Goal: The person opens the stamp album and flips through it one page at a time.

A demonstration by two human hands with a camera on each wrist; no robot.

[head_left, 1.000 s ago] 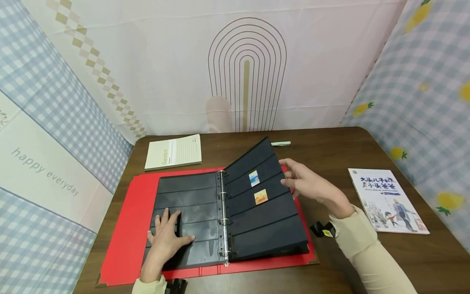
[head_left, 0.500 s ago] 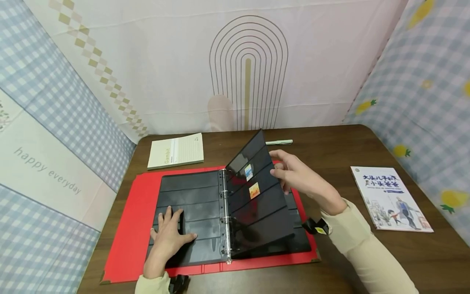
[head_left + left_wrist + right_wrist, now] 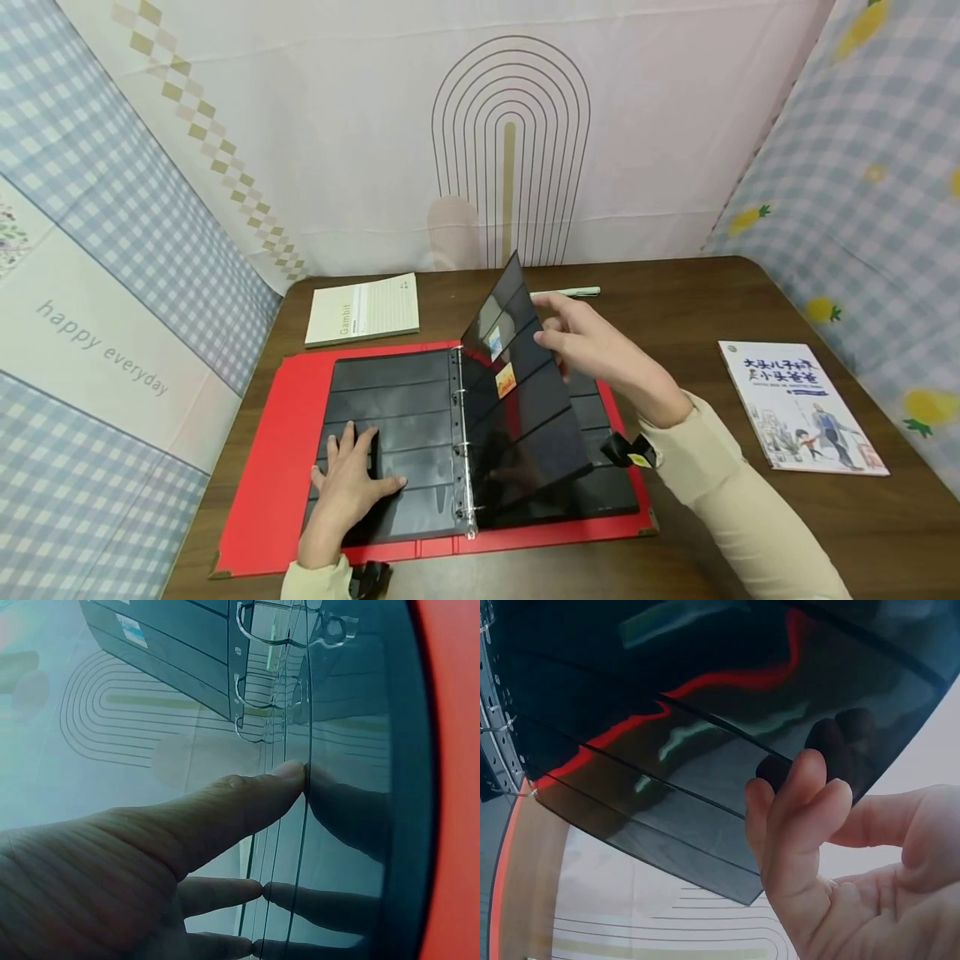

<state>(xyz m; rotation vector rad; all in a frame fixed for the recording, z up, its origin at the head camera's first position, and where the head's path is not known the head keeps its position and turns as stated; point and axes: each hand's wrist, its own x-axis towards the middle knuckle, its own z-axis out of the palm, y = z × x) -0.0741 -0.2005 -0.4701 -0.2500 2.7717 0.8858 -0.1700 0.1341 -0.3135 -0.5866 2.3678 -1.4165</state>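
Observation:
A red ring-binder stamp album [image 3: 258, 467] lies spread on the table, with black strip-pocket pages. My left hand [image 3: 347, 483] rests with fingers spread on the left page [image 3: 408, 400]; in the left wrist view its thumb and fingertips touch the glossy surface. My right hand [image 3: 592, 342] pinches the outer edge of a lifted black page [image 3: 528, 425], which stands tilted up from the rings [image 3: 465, 450]. On that page sit a blue-and-white stamp [image 3: 495, 342] and an orange stamp [image 3: 506, 381]. In the right wrist view, fingers [image 3: 802, 817] lie against the page's back.
Behind the album are a cream notepad [image 3: 362, 310] on the left and a pale green pen [image 3: 577, 292], partly hidden by the right hand. A white picture book [image 3: 802, 407] lies at the right on the wooden table [image 3: 675, 308]. Patterned cloth [image 3: 360, 150] hangs around the table.
My right hand has moved left, swinging the page with the two stamps up off the right-hand stack toward the rings. More of the page beneath shows. My left hand stays on the left page.

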